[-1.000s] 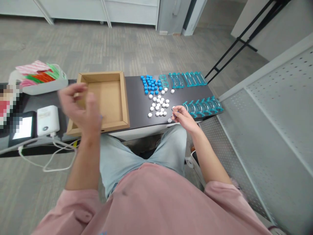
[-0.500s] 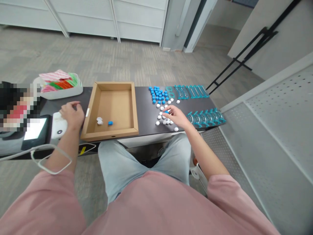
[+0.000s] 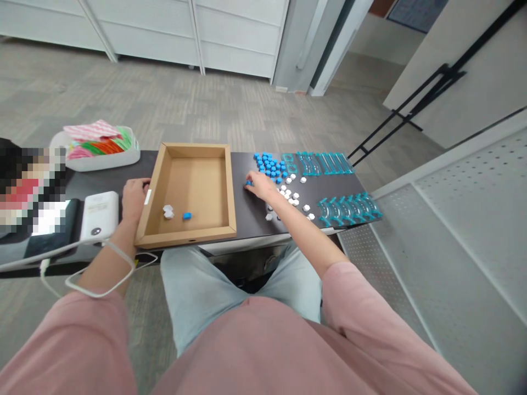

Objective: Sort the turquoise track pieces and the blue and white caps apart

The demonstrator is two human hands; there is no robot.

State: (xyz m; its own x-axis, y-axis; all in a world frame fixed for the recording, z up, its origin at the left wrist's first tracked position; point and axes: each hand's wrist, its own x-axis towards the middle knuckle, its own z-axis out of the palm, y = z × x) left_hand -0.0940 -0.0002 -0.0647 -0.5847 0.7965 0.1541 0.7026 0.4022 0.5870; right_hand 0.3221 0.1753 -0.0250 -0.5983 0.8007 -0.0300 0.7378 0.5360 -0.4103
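My right hand (image 3: pixel 260 185) pinches a small blue block (image 3: pixel 248 182) between thumb and fingertips, low over the dark table between the cardboard box and the loose pieces. More blue blocks (image 3: pixel 267 162) are grouped just beyond the hand, and white hexagonal pieces (image 3: pixel 295 195) lie scattered around my right wrist. My left hand (image 3: pixel 134 198) rests against the outside of the open cardboard box (image 3: pixel 233 192), fingers loosely bent and apart, nothing seen in them. Inside the box are a couple of white pieces (image 3: pixel 168 212) touching each other and one blue block (image 3: pixel 186 216).
Clear teal-ended parts stand in rows at the table's right, some at the back (image 3: pixel 325 163), others in front (image 3: pixel 349 209). To the left are a white basket of colourful items (image 3: pixel 102 159), a white device (image 3: pixel 100 215), a dark-framed screen (image 3: pixel 53 225) and a loose white cable (image 3: pixel 119 249).
My right hand has moved left, away from the white pieces, carrying the blue block. My left hand has shifted right and down, from above the white device to the box's side.
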